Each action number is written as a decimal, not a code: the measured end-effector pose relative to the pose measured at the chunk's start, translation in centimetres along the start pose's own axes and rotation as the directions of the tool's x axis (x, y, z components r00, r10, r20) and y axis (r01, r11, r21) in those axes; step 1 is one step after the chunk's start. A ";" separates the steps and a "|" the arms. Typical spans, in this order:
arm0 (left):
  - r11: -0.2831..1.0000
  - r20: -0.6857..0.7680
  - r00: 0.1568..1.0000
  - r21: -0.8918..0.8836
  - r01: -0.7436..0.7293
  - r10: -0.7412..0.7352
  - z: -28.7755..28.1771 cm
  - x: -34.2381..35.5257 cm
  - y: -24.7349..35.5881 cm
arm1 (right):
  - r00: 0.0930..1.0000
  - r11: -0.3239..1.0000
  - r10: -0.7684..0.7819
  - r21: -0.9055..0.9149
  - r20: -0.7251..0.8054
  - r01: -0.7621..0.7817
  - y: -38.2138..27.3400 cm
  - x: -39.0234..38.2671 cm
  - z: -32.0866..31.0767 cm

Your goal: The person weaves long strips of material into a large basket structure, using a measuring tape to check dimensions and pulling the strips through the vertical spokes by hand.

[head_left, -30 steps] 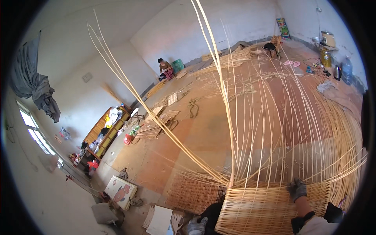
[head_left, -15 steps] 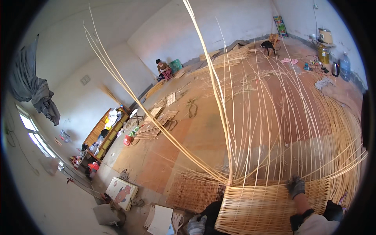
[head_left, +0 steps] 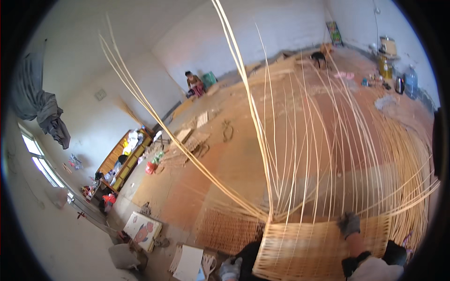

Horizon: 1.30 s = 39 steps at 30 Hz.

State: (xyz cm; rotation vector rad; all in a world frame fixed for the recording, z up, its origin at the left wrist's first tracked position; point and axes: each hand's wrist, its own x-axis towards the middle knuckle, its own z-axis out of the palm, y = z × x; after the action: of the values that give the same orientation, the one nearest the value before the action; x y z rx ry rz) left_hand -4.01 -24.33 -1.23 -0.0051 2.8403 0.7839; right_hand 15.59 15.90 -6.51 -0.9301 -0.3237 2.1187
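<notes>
A woven wicker panel (head_left: 300,248) stands tilted in front of me at the lower right, its lower part blurred. Long pale wicker rods (head_left: 305,178) rise from its upper edge, and a thicker bundle of rods (head_left: 255,112) stands up at its left corner. My right hand (head_left: 349,225), in a grey glove, is closed over the panel's top edge, right of its middle. At the bottom of the view my left hand (head_left: 230,269), also gloved, lies beside my dark-clothed leg, left of the panel. Its fingers are too blurred and cut off to read.
Another woven panel (head_left: 225,232) lies on the floor to the left. A heap of long rods (head_left: 408,178) spreads along the right. White boards (head_left: 190,262) lie lower left. A person (head_left: 195,84) sits by the far wall; a wooden bench (head_left: 124,159) holds cloths and bags.
The panel and its upright rods have shifted slightly left, with my right hand still at the top edge. My left hand has moved a little left. The whole view has shifted slightly.
</notes>
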 end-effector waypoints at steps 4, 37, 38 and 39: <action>0.995 0.069 0.996 -0.085 -0.053 0.059 -0.2 0.1 -4.5 | 1.000 0.998 0.003 -0.068 0.008 -0.002 1.5 -0.9 -1.8; 0.992 0.059 0.997 0.119 0.035 -0.042 -4.7 -4.1 0.2 | 0.990 0.987 -0.091 -0.145 -0.106 0.075 1.8 -4.9 -3.6; 0.985 -0.046 0.998 0.170 -0.021 0.029 -2.2 -2.1 -1.3 | 0.975 0.998 -0.003 -0.064 -0.222 -0.012 1.1 -4.6 -0.5; 0.979 -0.105 0.978 0.114 -0.167 0.179 1.1 1.0 -2.1 | 0.999 0.993 0.010 -0.115 0.036 -0.005 0.3 -1.3 -1.3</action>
State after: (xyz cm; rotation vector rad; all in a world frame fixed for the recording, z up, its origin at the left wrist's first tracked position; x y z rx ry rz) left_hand -4.66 -25.49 -3.42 0.2222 3.0190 0.6865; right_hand 16.89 14.60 -6.95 -0.9602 -0.4662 2.1445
